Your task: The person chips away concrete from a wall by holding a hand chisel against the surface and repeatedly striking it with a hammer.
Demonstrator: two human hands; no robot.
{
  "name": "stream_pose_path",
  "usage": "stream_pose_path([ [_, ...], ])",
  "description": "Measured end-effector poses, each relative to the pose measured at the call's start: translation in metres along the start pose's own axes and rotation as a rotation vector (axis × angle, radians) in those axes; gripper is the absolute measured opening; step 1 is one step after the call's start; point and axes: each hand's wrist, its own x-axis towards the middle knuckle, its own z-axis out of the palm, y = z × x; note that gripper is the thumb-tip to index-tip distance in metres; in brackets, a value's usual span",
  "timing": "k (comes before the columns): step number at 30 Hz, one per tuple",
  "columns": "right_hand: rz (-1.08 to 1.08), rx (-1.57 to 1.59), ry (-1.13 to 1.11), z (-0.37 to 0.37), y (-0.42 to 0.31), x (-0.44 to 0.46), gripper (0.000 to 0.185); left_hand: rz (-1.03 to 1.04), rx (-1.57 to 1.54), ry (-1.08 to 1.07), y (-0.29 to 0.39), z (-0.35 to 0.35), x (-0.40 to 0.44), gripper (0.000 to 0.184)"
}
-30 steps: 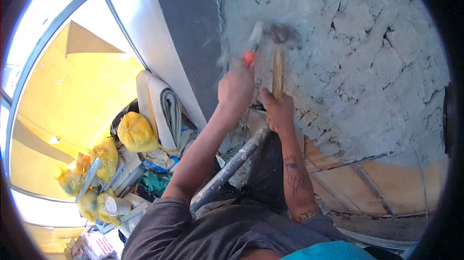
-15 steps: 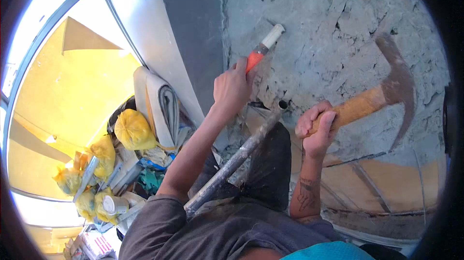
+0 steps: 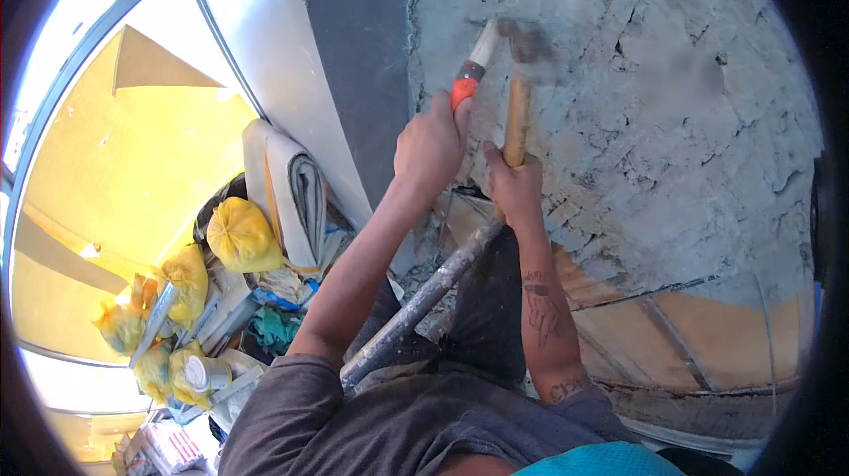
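My left hand point(image 3: 428, 151) is closed around a striking tool with an orange and white handle point(image 3: 469, 78), held up against the rough grey wall point(image 3: 619, 122). A thin dark edge shows at its far end, too small to make out. My right hand point(image 3: 516, 180) grips a hammer point(image 3: 517, 118) by its wooden handle. The hammer's brown head is blurred by motion and sits right beside the white end of the tool; whether they touch, I cannot tell. Below my hands a paint-spattered metal pipe point(image 3: 424, 304) slants across my legs.
Yellow bags point(image 3: 243, 236), a rolled grey mat point(image 3: 296, 193) and a white bucket point(image 3: 208, 373) are heaped at left. A dark strip point(image 3: 345, 60) borders the wall. Tan panels point(image 3: 699, 335) lie at lower right.
My right hand has swung the hammer up and left, from out at the right to the tool's end. My left hand still holds the tool, now a little higher and tilted more upright.
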Motion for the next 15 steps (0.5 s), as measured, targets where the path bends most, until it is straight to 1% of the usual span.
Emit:
stream_pose_path([
  [2, 0.069, -0.106, -0.028, -0.012, -0.028, -0.005, 0.043, -0.017, -0.024, -0.016, 0.0, -0.005, -0.001, 0.04],
  [6, 0.034, -0.101, 0.018, -0.031, -0.042, -0.028, 0.042, -0.07, -0.105, -0.042, 0.001, -0.017, -0.002, 0.041],
  [8, 0.206, 0.019, -0.046, -0.04, -0.048, -0.046, 0.039, -0.069, -0.125, -0.027, -0.014, -0.012, -0.005, 0.042],
  [9, 0.234, 0.04, -0.039, -0.042, -0.042, -0.055, 0.037, -0.051, -0.151, -0.024, -0.015, -0.007, -0.003, 0.043],
  [10, 0.251, 0.054, -0.002, -0.045, -0.037, -0.063, 0.036, -0.068, -0.133, -0.065, -0.019, -0.009, -0.006, 0.04],
  [11, 0.249, -0.068, -0.05, -0.055, -0.053, -0.073, 0.035, 0.099, -0.021, -0.055, -0.036, 0.0, -0.009, 0.036],
  [12, 0.183, -0.04, -0.02, -0.063, -0.043, -0.086, 0.042, 0.089, 0.044, -0.048, -0.05, 0.009, -0.013, 0.032],
  [13, 0.173, -0.106, -0.004, -0.073, -0.029, -0.101, 0.044, 0.283, -0.07, -0.004, -0.058, 0.007, -0.025, 0.037],
  [14, 0.057, -0.152, 0.062, -0.084, -0.03, -0.114, 0.041, 0.096, -0.239, -0.099, -0.06, 0.006, -0.034, 0.046],
  [15, 0.131, -0.234, 0.01, -0.093, 0.003, -0.126, 0.041, 0.168, -0.254, -0.115, -0.072, 0.012, -0.048, 0.053],
])
